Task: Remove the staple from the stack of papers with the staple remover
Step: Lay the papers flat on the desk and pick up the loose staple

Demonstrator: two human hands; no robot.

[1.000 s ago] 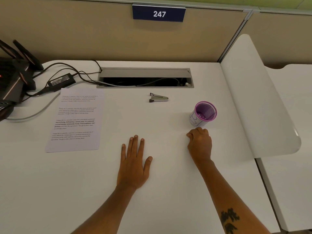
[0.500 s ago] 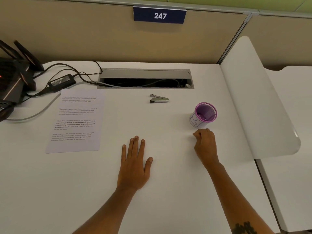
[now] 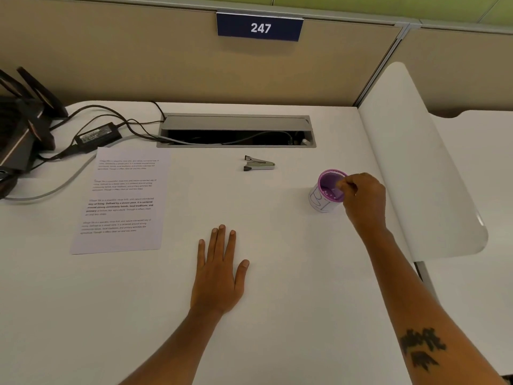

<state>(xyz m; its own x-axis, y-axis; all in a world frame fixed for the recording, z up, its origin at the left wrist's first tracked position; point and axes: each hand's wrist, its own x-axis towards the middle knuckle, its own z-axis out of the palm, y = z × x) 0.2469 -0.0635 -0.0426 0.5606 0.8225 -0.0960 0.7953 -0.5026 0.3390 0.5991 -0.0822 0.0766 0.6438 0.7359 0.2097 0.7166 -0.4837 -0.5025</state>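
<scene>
Left hand (image 3: 218, 276) flat — right hand (image 3: 363, 200) pinched over purple cup (image 3: 327, 193).

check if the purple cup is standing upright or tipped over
Upright: the purple cup stands on its base on the desk, round mouth facing up, with the right hand at its rim.

paper text (image 3: 119, 195) illegible, right hand (image 3: 363, 201) pinch unclear
</scene>
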